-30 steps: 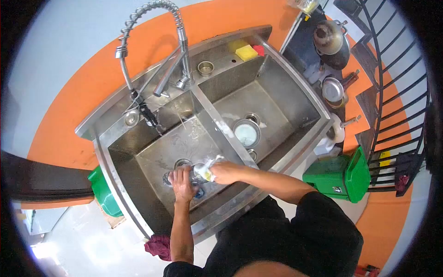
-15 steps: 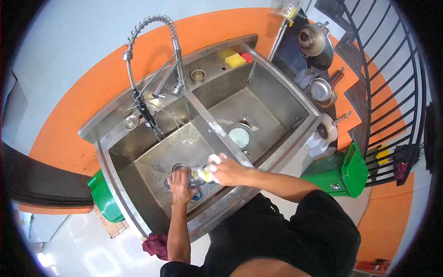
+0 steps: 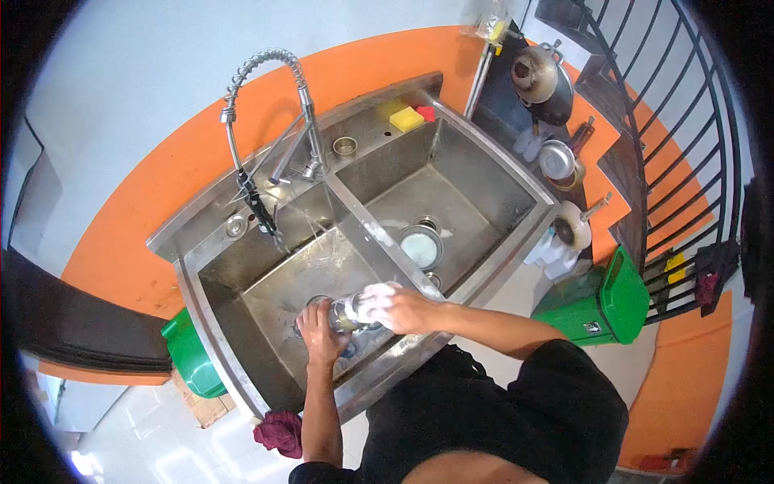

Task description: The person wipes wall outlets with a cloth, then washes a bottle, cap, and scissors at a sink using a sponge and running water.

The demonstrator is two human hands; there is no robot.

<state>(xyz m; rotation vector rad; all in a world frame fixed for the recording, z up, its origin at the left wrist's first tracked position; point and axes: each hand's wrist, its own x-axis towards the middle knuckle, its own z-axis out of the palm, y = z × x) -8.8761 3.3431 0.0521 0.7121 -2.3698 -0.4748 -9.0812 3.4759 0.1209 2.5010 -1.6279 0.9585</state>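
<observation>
Over the left basin, my left hand [image 3: 324, 332] is closed around a shiny, grey, see-through-looking cylindrical container [image 3: 345, 312] lying on its side. Its exact kind is hard to make out. My right hand [image 3: 403, 309], covered in white suds, presses a foamy sponge [image 3: 369, 305] against the container's right end; foam and fingers hide most of the sponge. Below the hands, a small blue item [image 3: 348, 351] lies in the basin, partly covered. Water runs from the tap [image 3: 310, 165] into the left basin [image 3: 278, 278].
A bowl of soapy water [image 3: 421, 248] sits in the right basin [image 3: 476, 202]. On the back ledge are a yellow sponge [image 3: 407, 120] and a small metal cup [image 3: 345, 146]. A maroon cloth [image 3: 279, 433] hangs at the front left corner. Pans [image 3: 556, 160] and a green bin [image 3: 617, 302] stand right.
My right hand has shifted slightly right along the container, and more foam shows over its fingers. My left hand keeps its hold. The whole view has moved a little.
</observation>
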